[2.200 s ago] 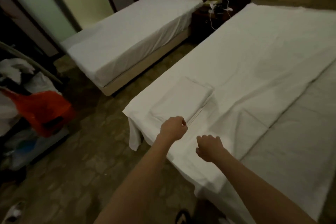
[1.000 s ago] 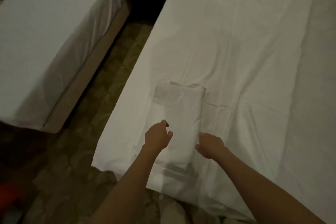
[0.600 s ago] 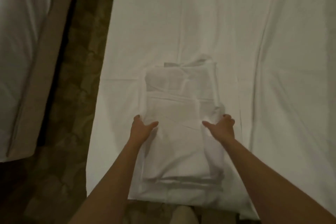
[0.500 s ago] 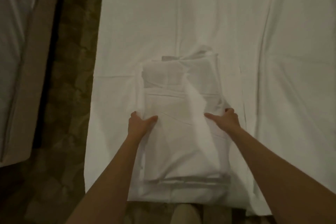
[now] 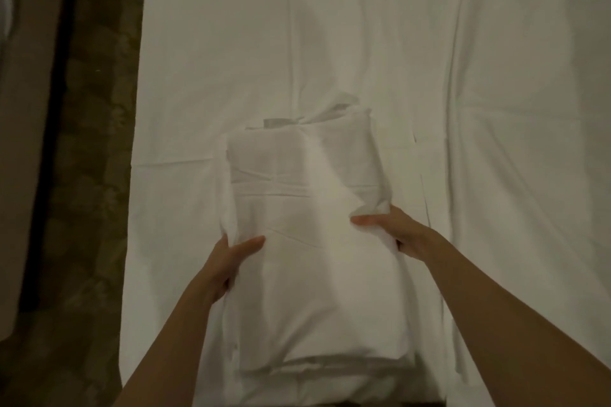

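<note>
A folded stack of white linen (image 5: 314,248) lies near the foot end of a bed covered by a white sheet (image 5: 380,43). My left hand (image 5: 228,261) grips the stack's left side, thumb on top and fingers tucked under the edge. On the right side my right hand (image 5: 393,231) holds the stack the same way, thumb on top. The far end of the stack looks loose, with a flap of cloth sticking up. Whether the stack has left the bed I cannot tell.
A patterned carpet aisle (image 5: 96,175) runs along the bed's left side. The base and white cover of a second bed (image 5: 23,109) stand at the far left. The sheet stretches wide beyond and to the right of the stack.
I have come close to the bed and look straight down at it. Both hands reached the folded stack and took hold of its two sides; the stack now sits nearer to me.
</note>
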{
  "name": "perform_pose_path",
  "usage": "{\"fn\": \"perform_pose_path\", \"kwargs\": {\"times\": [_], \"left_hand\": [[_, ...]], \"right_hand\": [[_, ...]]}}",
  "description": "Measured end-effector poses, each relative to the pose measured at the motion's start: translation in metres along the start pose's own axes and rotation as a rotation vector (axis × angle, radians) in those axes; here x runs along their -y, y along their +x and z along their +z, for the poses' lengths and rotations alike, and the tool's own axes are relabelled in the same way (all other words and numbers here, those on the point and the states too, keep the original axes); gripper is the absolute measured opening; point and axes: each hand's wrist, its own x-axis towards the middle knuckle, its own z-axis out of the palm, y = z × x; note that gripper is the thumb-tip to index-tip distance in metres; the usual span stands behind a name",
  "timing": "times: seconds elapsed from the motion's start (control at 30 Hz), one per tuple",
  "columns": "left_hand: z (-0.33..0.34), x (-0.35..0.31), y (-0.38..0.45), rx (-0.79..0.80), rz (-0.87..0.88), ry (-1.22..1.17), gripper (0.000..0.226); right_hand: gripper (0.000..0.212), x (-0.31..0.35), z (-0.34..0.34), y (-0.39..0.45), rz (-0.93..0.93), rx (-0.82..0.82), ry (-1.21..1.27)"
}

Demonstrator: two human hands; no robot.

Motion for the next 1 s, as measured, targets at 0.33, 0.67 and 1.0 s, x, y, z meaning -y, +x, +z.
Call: {"fn": "perform_pose_path", "kwargs": {"times": [0.33,0.67,1.0], "left_hand": [[0.063,-0.03,-0.078,-0.094,0.307,0.316,0.037],[0.301,-0.056,-0.13,0.055,0.431,0.251,0.031],[0.588,-0.023,-0.102,0.334,0.343,0.073,0.034]], "right_hand": [[0.083,0.002,-0.006,-0.039,-0.361,-0.11,-0.307],[0.064,-0.002,-0.234,-0.147,-0.504,-0.382,-0.338],[0.076,-0.067,-0.511,-0.198,-0.382,-0.729,-0.275]]}}
